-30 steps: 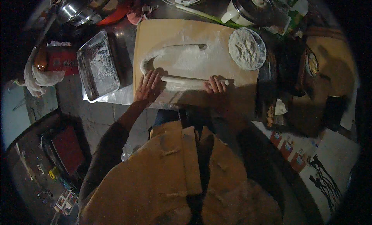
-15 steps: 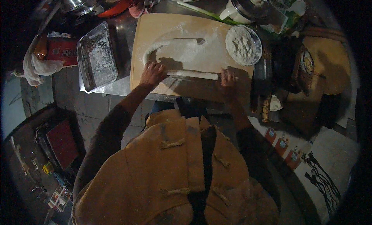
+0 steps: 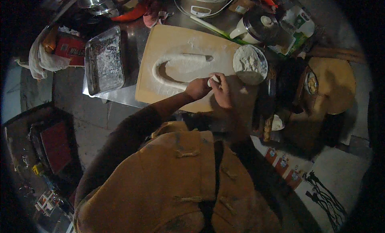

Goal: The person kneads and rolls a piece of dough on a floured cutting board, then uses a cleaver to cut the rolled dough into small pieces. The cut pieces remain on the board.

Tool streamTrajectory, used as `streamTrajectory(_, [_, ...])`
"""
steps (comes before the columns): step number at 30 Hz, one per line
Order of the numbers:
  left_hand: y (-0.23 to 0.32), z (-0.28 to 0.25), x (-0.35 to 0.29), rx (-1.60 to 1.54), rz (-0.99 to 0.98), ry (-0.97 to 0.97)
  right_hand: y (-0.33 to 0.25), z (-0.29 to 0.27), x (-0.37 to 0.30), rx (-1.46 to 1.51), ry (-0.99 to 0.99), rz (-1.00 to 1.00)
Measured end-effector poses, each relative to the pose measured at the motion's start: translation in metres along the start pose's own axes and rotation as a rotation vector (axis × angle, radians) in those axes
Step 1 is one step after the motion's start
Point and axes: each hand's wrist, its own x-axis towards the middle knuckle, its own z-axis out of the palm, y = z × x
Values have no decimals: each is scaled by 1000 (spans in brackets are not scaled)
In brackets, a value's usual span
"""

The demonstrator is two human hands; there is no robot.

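Observation:
A long dough rope [image 3: 157, 71] curves in a U, open to the right, on a floured wooden board [image 3: 144, 81]. Its far end lies loose near the board's middle. The near stretch runs into my left hand [image 3: 197, 89], whose fingers are closed round it and hide part of it. Close beside it, my right hand [image 3: 221, 92] has its fingers pinched on the pale tip of the dough poking out of the left hand. Whether that tip is still joined to the rope is hidden by the fingers. A clear bowl of flour [image 3: 247, 61] stands at the board's right edge.
Left of the board is a flour-dusted metal tray [image 3: 105, 61]. Behind stand a rice cooker [image 3: 200, 11], a green onion [image 3: 208, 26] and a lidded pot with a pale handle [image 3: 262, 27]. A round wooden board [image 3: 337, 84] lies at the right.
My right hand has moved left and my left hand right, so they now meet at the dough's near end. The straight length between them no longer shows. The view has shifted slightly.

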Motion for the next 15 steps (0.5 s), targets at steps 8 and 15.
streamTrajectory(8, [32, -37, -8, 117, -104, 106, -38, 36, 31, 649, 150, 103])
streamTrajectory(15, [45, -53, -14, -79, -172, 54, -75, 46, 43, 566, 147, 155])
